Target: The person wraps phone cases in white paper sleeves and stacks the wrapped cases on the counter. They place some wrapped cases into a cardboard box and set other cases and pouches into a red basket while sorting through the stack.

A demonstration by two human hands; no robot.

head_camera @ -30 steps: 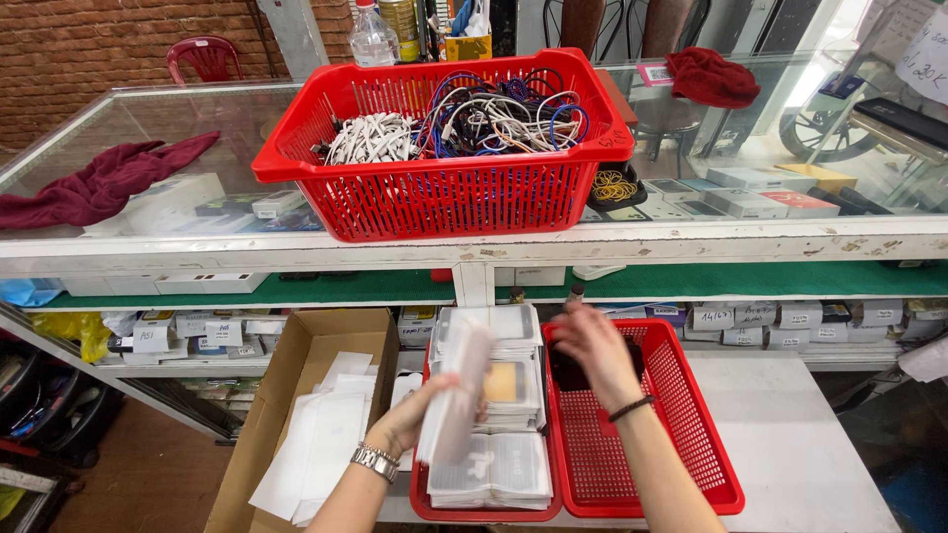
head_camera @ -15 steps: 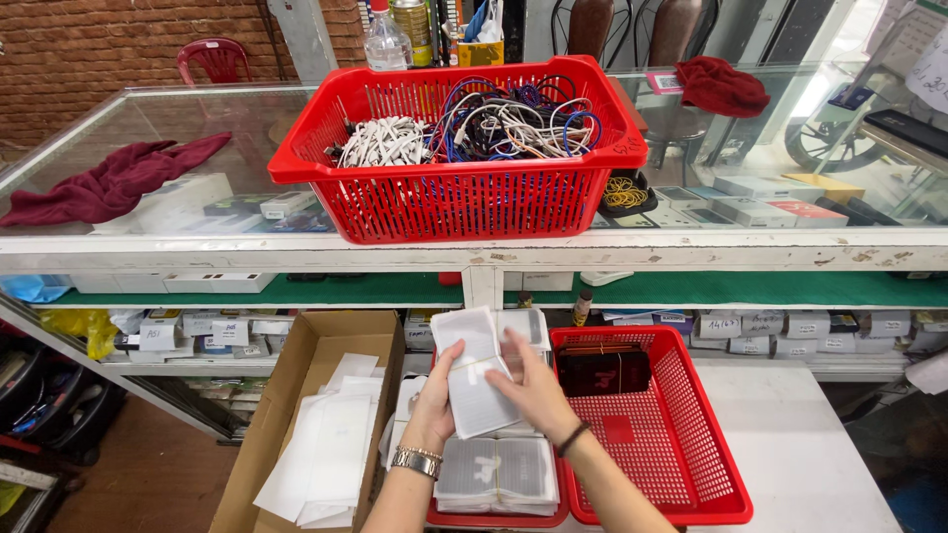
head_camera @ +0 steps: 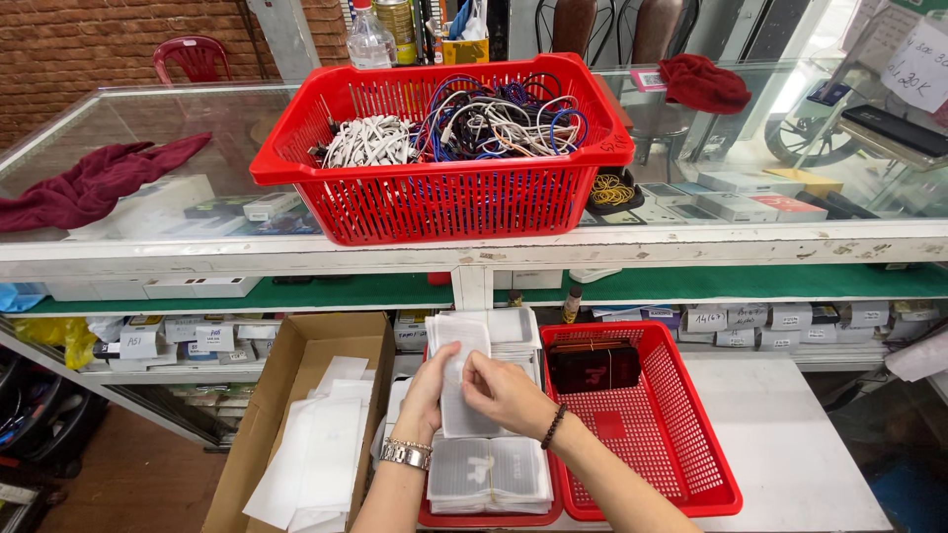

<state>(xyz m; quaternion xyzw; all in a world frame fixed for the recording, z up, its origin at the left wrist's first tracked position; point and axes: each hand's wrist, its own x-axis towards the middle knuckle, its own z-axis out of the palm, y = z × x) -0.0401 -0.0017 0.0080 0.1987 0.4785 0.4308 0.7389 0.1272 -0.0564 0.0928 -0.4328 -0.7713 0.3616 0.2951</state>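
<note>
Both hands pinch a thin white packet: left hand grips its edge, right hand fingers its middle; light, limp, best held at edges

Both forearms are left bare — no sleeves are seen as far as the lower edge of the view. A silver metal link watch is worn on the left hand's wrist. On the wrist of the right hand a bracelet of dark round beads is worn — nothing else.
</note>
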